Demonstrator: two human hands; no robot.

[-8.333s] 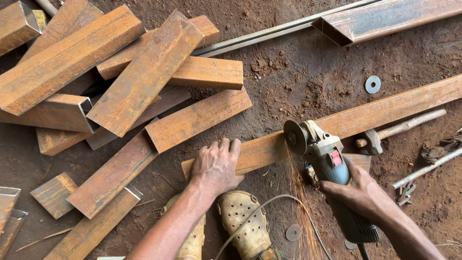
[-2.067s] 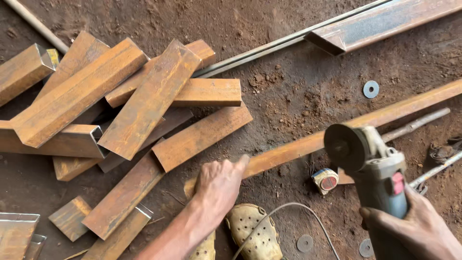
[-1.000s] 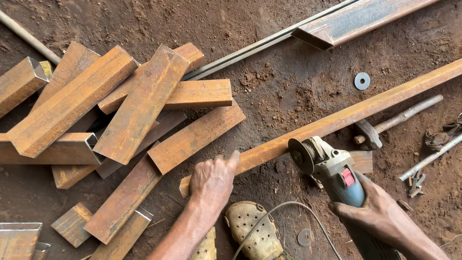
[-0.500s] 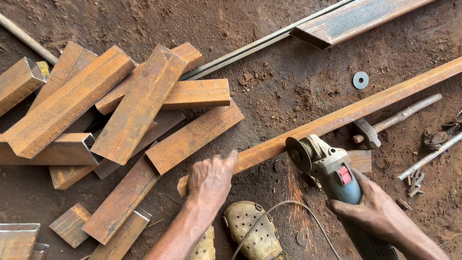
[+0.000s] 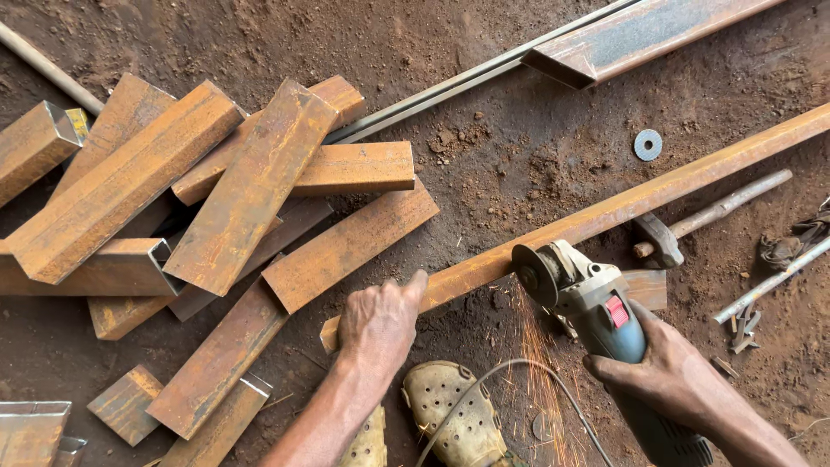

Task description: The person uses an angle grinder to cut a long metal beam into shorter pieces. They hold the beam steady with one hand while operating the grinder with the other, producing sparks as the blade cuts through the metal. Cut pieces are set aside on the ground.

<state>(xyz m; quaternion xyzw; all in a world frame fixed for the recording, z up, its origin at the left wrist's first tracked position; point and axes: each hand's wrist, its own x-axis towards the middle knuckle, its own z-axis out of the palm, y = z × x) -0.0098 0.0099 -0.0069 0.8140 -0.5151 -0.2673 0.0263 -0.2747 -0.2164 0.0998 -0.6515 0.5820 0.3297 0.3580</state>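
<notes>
1. Many cut rusty tube pieces [image 5: 251,186] piled at left, loose; could slide.
2. Left hand [image 5: 376,322] flat, pressing long rusty tube [image 5: 605,212] on dirt ground; close to disc, risk if tube shifts.
3. Right hand [image 5: 670,376] wrapped around angle grinder [image 5: 588,298]; sparks toward sandal [image 5: 454,415], cable [image 5: 510,372].

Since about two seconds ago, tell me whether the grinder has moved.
Yes. The angle grinder came down from above the ground onto the long rusty bar, throwing sparks.
</notes>
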